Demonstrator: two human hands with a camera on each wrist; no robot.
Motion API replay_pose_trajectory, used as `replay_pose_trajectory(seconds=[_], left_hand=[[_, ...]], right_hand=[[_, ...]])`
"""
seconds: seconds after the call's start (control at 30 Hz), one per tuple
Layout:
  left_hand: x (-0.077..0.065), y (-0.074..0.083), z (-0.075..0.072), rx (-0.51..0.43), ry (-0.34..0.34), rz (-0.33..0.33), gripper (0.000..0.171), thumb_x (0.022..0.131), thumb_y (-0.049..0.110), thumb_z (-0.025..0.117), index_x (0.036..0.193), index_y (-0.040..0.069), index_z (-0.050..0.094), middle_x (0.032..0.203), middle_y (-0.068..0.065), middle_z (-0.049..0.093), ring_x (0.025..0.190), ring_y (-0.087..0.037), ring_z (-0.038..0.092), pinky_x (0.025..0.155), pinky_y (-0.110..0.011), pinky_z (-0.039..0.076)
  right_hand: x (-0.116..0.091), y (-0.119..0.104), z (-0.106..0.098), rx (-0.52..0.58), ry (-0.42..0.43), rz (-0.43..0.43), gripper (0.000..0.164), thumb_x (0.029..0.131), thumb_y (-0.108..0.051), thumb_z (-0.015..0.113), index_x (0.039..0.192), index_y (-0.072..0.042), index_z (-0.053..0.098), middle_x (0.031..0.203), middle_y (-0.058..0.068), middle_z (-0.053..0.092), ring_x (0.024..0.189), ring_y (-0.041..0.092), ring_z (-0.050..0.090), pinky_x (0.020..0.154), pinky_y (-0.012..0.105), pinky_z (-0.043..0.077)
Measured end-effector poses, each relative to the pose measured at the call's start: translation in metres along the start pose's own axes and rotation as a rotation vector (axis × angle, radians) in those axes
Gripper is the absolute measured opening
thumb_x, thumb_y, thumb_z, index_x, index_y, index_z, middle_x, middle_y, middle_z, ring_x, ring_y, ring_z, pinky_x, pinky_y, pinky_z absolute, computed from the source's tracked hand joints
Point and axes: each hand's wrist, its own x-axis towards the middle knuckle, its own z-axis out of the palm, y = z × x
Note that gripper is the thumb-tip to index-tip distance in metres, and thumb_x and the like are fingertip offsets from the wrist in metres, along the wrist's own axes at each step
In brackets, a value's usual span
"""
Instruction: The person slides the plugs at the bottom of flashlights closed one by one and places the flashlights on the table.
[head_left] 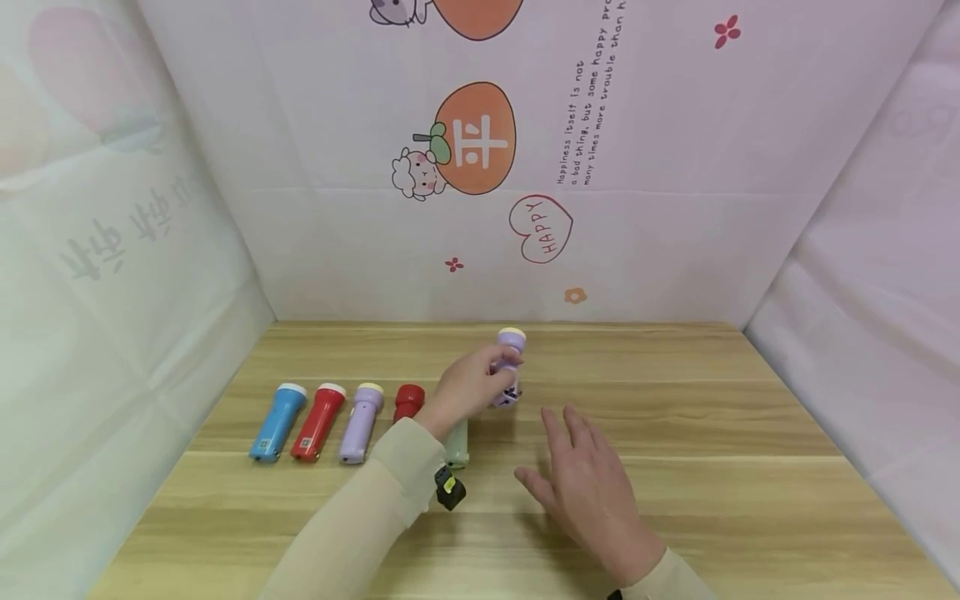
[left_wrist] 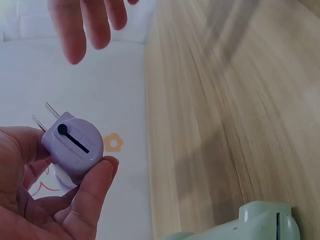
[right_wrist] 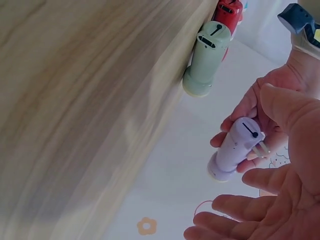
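My left hand (head_left: 467, 387) grips a lavender flashlight (head_left: 512, 338) above the table, its pale-rimmed head pointing away from me. Two metal plug prongs (left_wrist: 46, 115) stick out from the side of its tail end, and the left wrist view shows a dark slot with a round knob on that end. Thumb and fingers wrap its body. To the right and nearer me, my right hand (head_left: 592, 492) hovers with fingers spread, holding nothing. Below my left wrist lies a pale green flashlight (head_left: 458, 443), partly hidden by the arm.
Left of the green one, a row holds a blue flashlight (head_left: 277, 422), a red flashlight (head_left: 319, 422), another lavender flashlight (head_left: 362, 425) and a dark red flashlight (head_left: 409, 398), partly covered by my sleeve. White printed cloth (head_left: 637, 250) walls the wooden table (head_left: 712, 400) at back and sides.
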Motion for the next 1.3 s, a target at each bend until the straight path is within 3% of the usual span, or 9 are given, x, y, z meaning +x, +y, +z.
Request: replay_pose_trajectory(seconds=[0.3,0.93,1.13,1.3], left_hand=[[-0.017,0.006,0.003,-0.111,-0.042,0.044,0.034,0.107,0.035,0.058,0.14,0.033,0.065,0.131,-0.003,0.069,0.105,-0.017,0.067,0.08,-0.034,0.061],[-0.038,0.016,0.011,-0.34,-0.052,0.01,0.03,0.104,0.034,0.059,0.133,0.034,0.067,0.12,-0.004,0.069,0.102,-0.018,0.068,0.083,-0.038,0.063],[-0.041,0.017,0.013,-0.417,-0.056,-0.009,0.029,0.104,0.033,0.061,0.132,0.034,0.068,0.123,-0.005,0.068,0.105,-0.021,0.068,0.089,-0.048,0.062],[-0.044,0.018,0.014,-0.459,-0.047,0.007,0.031,0.104,0.032,0.061,0.134,0.03,0.067,0.122,-0.008,0.067,0.106,-0.022,0.068,0.086,-0.046,0.063]], right_hand=[[0.001,-0.002,-0.002,0.075,0.03,0.038,0.079,0.088,-0.043,0.083,0.143,0.005,0.055,0.134,0.032,0.063,0.113,0.048,0.068,0.091,0.058,0.058],[0.004,-0.007,-0.005,0.178,0.058,0.062,0.069,0.093,-0.037,0.079,0.143,0.002,0.054,0.124,0.027,0.07,0.105,0.042,0.072,0.08,0.055,0.061],[0.005,-0.008,-0.005,0.202,0.073,0.074,0.064,0.094,-0.035,0.078,0.142,0.001,0.055,0.113,0.021,0.073,0.092,0.031,0.073,0.071,0.049,0.061],[0.007,-0.009,-0.005,0.221,0.094,0.075,0.061,0.094,-0.033,0.079,0.14,0.0,0.057,0.111,0.018,0.074,0.09,0.025,0.073,0.067,0.045,0.06]])
